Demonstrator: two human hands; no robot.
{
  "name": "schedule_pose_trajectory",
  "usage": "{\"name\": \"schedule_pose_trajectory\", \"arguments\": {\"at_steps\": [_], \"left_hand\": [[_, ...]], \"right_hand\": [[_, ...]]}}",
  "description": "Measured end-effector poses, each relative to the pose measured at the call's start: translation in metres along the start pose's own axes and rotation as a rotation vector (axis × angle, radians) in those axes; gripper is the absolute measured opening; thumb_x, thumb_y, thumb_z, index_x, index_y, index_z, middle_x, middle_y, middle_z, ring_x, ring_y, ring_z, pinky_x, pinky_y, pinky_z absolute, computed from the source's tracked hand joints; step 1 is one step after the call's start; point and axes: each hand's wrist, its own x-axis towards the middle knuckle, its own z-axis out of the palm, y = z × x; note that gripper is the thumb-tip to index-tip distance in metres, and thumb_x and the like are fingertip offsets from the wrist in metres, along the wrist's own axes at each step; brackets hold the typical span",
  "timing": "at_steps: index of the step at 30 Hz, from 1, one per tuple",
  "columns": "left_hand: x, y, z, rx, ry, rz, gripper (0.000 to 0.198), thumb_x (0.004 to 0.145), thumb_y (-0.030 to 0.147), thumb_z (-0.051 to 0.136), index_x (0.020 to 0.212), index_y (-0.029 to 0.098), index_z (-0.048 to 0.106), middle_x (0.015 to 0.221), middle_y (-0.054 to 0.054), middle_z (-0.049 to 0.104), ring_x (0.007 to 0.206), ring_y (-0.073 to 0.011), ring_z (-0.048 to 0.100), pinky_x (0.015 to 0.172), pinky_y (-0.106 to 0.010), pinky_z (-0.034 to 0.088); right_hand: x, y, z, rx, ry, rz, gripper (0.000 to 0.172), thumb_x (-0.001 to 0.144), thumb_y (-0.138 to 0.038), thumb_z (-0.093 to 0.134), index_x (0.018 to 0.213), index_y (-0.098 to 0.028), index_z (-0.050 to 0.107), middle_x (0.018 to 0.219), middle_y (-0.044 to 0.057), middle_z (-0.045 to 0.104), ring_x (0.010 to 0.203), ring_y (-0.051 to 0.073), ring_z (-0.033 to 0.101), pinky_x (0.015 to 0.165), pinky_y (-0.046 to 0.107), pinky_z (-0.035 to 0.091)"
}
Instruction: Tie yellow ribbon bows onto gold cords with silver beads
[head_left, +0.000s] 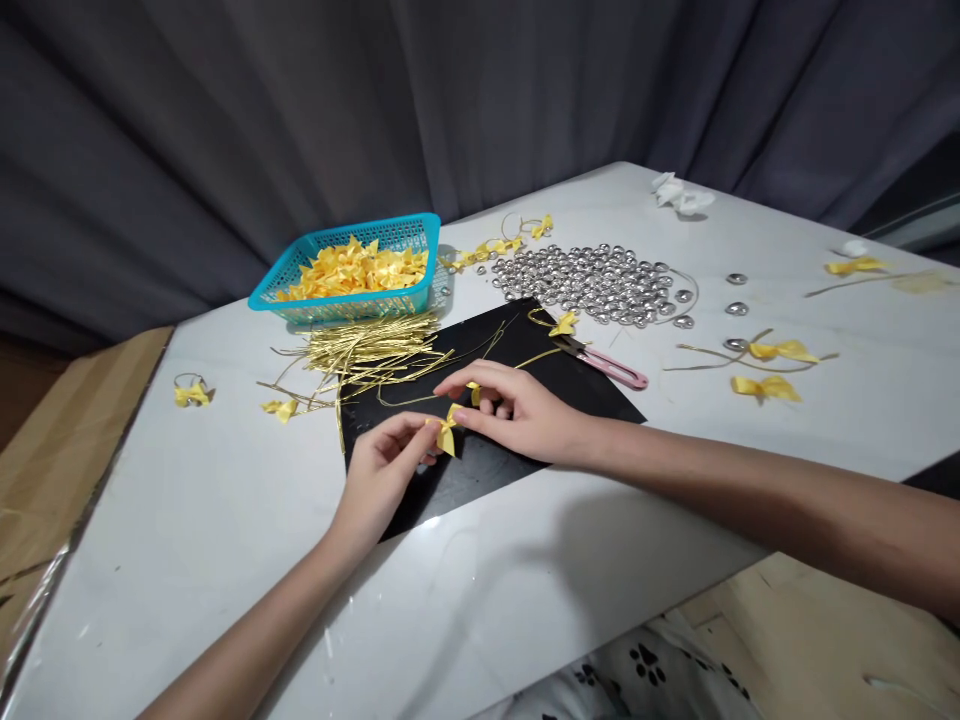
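Observation:
Between my two hands, over a black sheet [442, 500], is a small yellow ribbon bow [448, 438]. My left hand [390, 455] pinches the bow's left side between thumb and fingers. From the other side, my right hand [502, 405] has its thumb at the bow's upper edge, its index finger arched above. Another bit of yellow ribbon [475, 393] shows by the curled fingers of my right hand; how it is held is partly hidden. Thin gold ties [367, 345] lie in a heap just beyond my left hand. Pink-handled snips [611, 366] rest at the sheet's right edge.
A blue basket [431, 250] full of yellow bows stands at the back left. Many silver bells or beads [592, 280] are spread behind the sheet. Loose bows [766, 388] lie at the right, a looped bow [193, 393] at the left. Crumpled white tissue [679, 193] sits far back.

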Motion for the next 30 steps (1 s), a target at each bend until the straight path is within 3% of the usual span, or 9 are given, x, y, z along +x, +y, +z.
{"name": "schedule_pose_trajectory", "arguments": {"at_steps": [6,19,30], "left_hand": [[0.007,0.003,-0.01,0.039,-0.112,0.01,0.026,0.073,0.035,0.07,0.093,0.018,0.065,0.067,0.002,0.065,0.058,-0.0083,0.055,0.058,-0.018,0.047],[0.011,0.004,-0.018,0.279,-0.291,0.071,0.017,0.082,0.034,0.059,0.084,0.017,0.059,0.07,0.001,0.059,0.061,-0.0086,0.055,0.055,-0.019,0.044],[0.014,0.005,-0.022,0.454,-0.441,0.206,0.016,0.092,0.035,0.042,0.088,0.02,0.047,0.067,0.004,0.048,0.06,-0.0101,0.048,0.058,-0.023,0.039]], "right_hand": [[0.006,0.007,-0.004,0.021,-0.082,0.053,0.011,0.08,-0.021,0.06,0.081,-0.01,0.063,0.062,-0.002,0.054,0.052,0.005,0.039,0.048,0.017,0.032],[0.01,0.009,-0.016,-0.043,-0.306,-0.055,0.011,0.082,-0.017,0.055,0.086,-0.01,0.062,0.067,-0.002,0.056,0.05,0.004,0.038,0.047,0.017,0.032],[0.01,0.008,-0.014,-0.153,-0.352,-0.064,0.01,0.09,-0.022,0.045,0.085,-0.014,0.049,0.062,-0.006,0.044,0.052,0.006,0.036,0.05,0.018,0.03]]}}
